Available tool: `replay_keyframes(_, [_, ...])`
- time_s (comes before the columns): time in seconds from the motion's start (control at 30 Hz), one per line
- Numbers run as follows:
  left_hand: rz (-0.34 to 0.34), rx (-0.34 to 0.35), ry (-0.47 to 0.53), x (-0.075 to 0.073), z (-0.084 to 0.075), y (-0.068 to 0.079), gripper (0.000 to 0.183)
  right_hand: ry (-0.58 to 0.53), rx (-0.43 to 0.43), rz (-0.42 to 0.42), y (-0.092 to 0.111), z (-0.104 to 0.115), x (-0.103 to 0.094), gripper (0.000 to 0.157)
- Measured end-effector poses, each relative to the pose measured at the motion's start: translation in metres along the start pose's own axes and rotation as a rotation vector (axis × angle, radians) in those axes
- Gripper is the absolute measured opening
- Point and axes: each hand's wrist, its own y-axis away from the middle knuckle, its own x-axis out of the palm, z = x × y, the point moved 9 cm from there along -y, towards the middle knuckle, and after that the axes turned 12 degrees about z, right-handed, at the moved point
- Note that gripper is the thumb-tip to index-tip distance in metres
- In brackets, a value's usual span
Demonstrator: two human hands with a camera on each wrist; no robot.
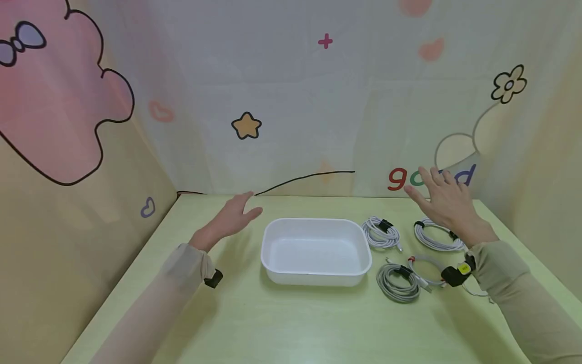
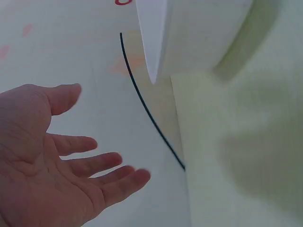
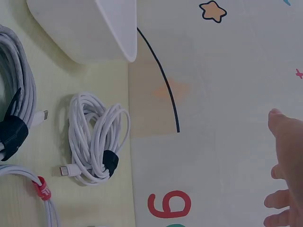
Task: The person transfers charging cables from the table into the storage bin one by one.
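Observation:
A white plastic basin [image 1: 316, 279] stands in the middle of the table. My left hand [image 1: 231, 218] hovers to its left, fingers extended and thumb apart, holding nothing; the left wrist view shows the palm [image 2: 47, 175] with relaxed fingers. My right hand [image 1: 443, 199] is raised above the coiled cables on the right, its fingers spread and touching nothing. Beside the basin lies a white coiled cable [image 1: 375, 236] with a black strap. In front of that is a grey coiled cable [image 1: 394, 288]. Another white coil [image 1: 432, 243] lies partly behind my right hand.
A thinner cable with red ties [image 1: 425, 259] lies among the coils, partly hidden by the black wrist camera [image 1: 456, 275]. Behind the pale wooden table [image 1: 282, 323] hangs a printed curtain [image 1: 291, 101] with a star, hearts and letters.

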Motion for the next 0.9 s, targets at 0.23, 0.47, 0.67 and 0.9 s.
replay_keyframes(0.23, [0.252, -0.157, 0.500, 0.052, 0.013, -0.005, 0.043, 0.005, -0.005, 0.050, -0.007, 0.002, 0.006, 0.083])
replay_keyframes(0.47, [0.333, -0.189, 0.731, 0.077, 0.023, -0.006, 0.029, -0.105, -0.063, 0.114, -0.020, 0.008, 0.023, 0.075])
replay_keyframes(0.67, [0.371, -0.149, 0.933, 0.088, 0.030, -0.007, 0.017, -0.145, -0.133, 0.142, -0.032, 0.013, 0.048, 0.044])
replay_keyframes(0.9, [0.363, -0.155, 1.069, 0.096, 0.039, -0.010, 0.016, -0.216, -0.096, 0.252, -0.040, 0.010, 0.085, 0.046])
